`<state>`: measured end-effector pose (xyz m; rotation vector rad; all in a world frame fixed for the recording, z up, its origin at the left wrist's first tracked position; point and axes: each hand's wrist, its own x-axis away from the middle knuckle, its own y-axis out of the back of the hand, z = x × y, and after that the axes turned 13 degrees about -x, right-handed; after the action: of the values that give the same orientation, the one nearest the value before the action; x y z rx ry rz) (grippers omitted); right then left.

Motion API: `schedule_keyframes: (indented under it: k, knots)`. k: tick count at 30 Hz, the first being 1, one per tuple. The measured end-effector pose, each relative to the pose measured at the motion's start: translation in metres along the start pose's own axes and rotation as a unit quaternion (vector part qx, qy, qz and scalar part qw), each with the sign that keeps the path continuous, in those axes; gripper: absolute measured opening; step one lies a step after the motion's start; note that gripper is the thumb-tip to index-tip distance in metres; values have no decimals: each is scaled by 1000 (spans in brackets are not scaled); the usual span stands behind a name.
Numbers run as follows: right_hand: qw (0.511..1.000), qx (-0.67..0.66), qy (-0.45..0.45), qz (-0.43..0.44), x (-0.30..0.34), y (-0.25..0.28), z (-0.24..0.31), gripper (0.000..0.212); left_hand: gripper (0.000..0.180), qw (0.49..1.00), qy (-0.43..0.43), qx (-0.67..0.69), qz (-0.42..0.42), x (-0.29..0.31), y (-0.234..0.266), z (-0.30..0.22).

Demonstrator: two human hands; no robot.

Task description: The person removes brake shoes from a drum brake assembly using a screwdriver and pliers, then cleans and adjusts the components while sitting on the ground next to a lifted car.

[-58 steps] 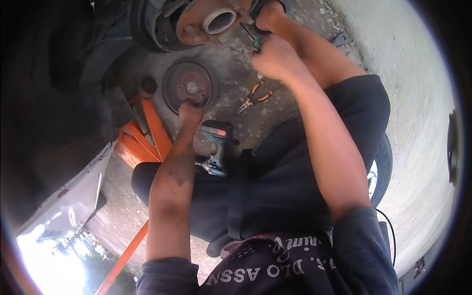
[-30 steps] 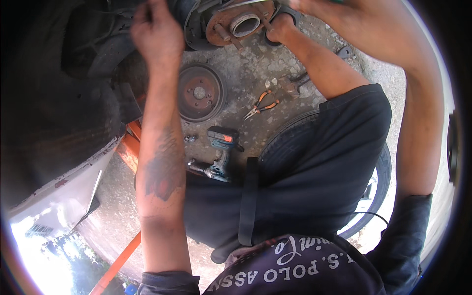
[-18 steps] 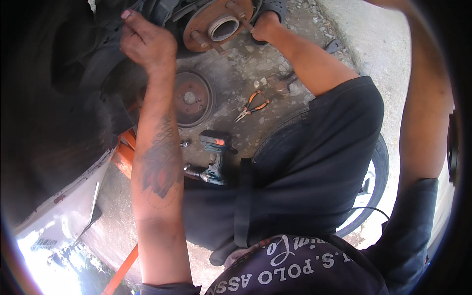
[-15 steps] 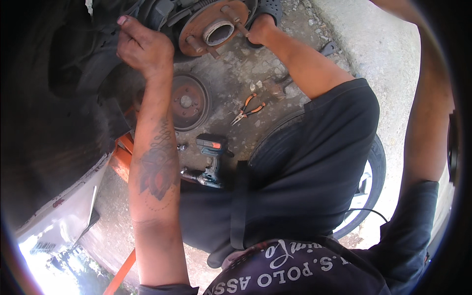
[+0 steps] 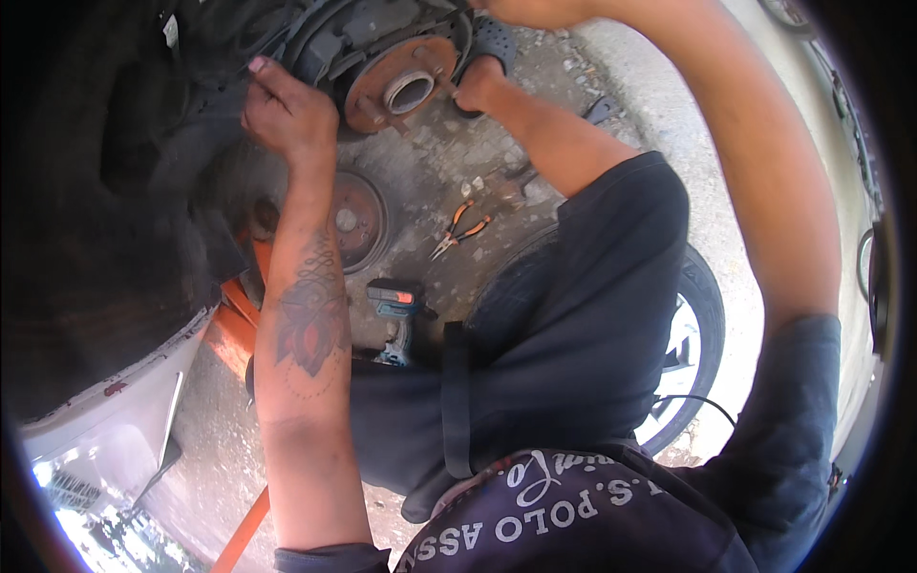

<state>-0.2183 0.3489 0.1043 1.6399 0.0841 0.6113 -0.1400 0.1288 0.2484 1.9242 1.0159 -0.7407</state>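
My left hand [image 5: 289, 113] is closed beside the brake assembly [image 5: 330, 48], with its thumb stretched along the top of the curled fingers. Whatever those fingers hold, if anything, is hidden. Just right of it is a rusty wheel hub [image 5: 370, 94] with protruding studs and a round, hollow centre. At the top edge, my right hand [image 5: 540, 10] reaches over the far side of the brake assembly. Its fingers are mostly cut off by the picture's edge, so their grip does not show.
On the ground lie a rusty brake drum [image 5: 368, 224], orange-handled pliers [image 5: 460, 231] and a cordless power tool [image 5: 394, 296]. A wheel with a tyre [image 5: 705, 306] lies beside my leg. An orange stand [image 5: 232, 342] is by the car body [image 5: 115, 392] at left.
My right arm has swung inward from the right, bringing the hand into view at the top beside the brake assembly. The view has shifted slightly; my left hand remains closed near the hub.
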Motion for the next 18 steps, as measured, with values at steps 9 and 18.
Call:
schedule_keyframes:
  k: [9, 18]
  knots:
    - [969, -48, 96, -222, 107, 196, 26, 24, 50, 999, 41, -23, 13, -2, 2, -10]
    - [970, 27, 171, -173, 157, 268, 45, 22, 50, 998, 54, -14, 7, -1, 4, -13]
